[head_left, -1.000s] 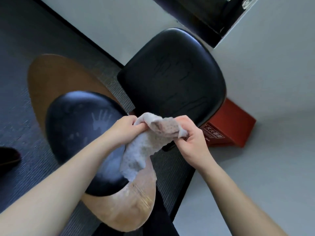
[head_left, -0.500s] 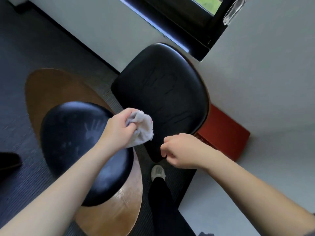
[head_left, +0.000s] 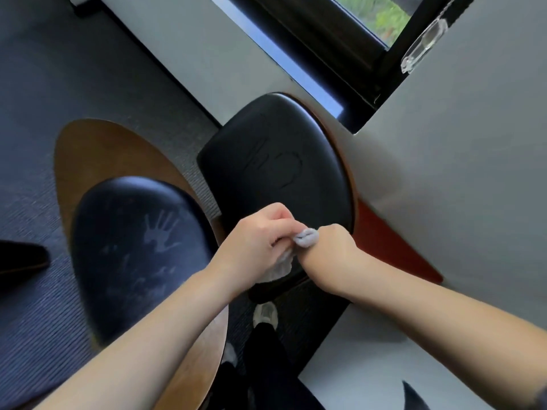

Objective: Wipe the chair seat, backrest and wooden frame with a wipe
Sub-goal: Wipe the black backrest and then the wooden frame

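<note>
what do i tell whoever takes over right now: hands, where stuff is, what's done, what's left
Left hand: grips the wipe, which is bunched up.
Right hand: grips the other end of it. Both hands are in front of the lower edge of the far black cushion.
Done: the far cushion shows faint streaks, so it has probably been wiped.
Near black cushion: dusty, with a pale handprint; it looks not yet wiped.
Wooden frame: cannot tell whether it has been wiped.
Left: the near cushion, then the frame.
</note>
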Demonstrator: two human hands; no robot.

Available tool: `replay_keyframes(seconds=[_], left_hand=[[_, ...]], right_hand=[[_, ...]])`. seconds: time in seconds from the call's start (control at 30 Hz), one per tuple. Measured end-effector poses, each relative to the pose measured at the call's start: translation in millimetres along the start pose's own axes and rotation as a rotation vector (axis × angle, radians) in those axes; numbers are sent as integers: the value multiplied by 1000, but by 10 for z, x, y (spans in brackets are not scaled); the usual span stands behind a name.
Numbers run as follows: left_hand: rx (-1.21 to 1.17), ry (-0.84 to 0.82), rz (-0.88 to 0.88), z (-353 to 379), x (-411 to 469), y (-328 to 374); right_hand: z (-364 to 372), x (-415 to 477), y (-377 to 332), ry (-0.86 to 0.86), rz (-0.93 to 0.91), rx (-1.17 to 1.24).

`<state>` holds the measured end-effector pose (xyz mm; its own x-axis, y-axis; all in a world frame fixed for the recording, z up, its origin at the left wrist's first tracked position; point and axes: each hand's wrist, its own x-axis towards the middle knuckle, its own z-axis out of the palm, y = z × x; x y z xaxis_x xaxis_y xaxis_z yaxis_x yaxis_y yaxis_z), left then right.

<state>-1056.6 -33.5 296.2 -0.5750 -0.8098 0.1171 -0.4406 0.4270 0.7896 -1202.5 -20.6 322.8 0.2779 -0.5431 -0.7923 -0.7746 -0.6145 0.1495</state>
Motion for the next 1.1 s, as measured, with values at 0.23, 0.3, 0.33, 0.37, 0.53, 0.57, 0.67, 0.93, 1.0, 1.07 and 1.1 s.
replay_keyframes(seconds=[0.23, 0.3, 0.33, 0.37, 0.53, 0.57, 0.67, 0.93, 1.0, 1.07, 1.1], left_hand=[[209, -67, -56, 41, -64, -308], [196, -44, -112, 54, 27, -345], [202, -16, -150, 66, 97, -364], [208, 16, -185, 74, 190, -390], [253, 108, -341, 119, 831, -667], [274, 142, -375, 117, 962, -733], [288, 232, -465, 120, 1346, -911], [428, 536, -492, 73, 2363, -1541], [407, 536, -486, 151, 2515, -1641], [347, 548, -480, 293, 2555, -1633], [312, 558, -474, 359, 2529, -1616]], right_hand=[[97, -134, 49, 117, 150, 96], [139, -129, 135, 261, 215, 185], [153, -110, 211, 364, 246, 235], [180, -59, 311, 476, 273, 252], [230, 408, 1015, 768, 302, 322], [204, 526, 1168, 777, 286, 350], [148, 852, 1557, 707, 299, 487], [219, 1574, 1961, 647, 151, 1221], [284, 1629, 1922, 701, 197, 1365], [328, 1669, 1905, 764, 256, 1425], [338, 1684, 1906, 783, 284, 1427]])
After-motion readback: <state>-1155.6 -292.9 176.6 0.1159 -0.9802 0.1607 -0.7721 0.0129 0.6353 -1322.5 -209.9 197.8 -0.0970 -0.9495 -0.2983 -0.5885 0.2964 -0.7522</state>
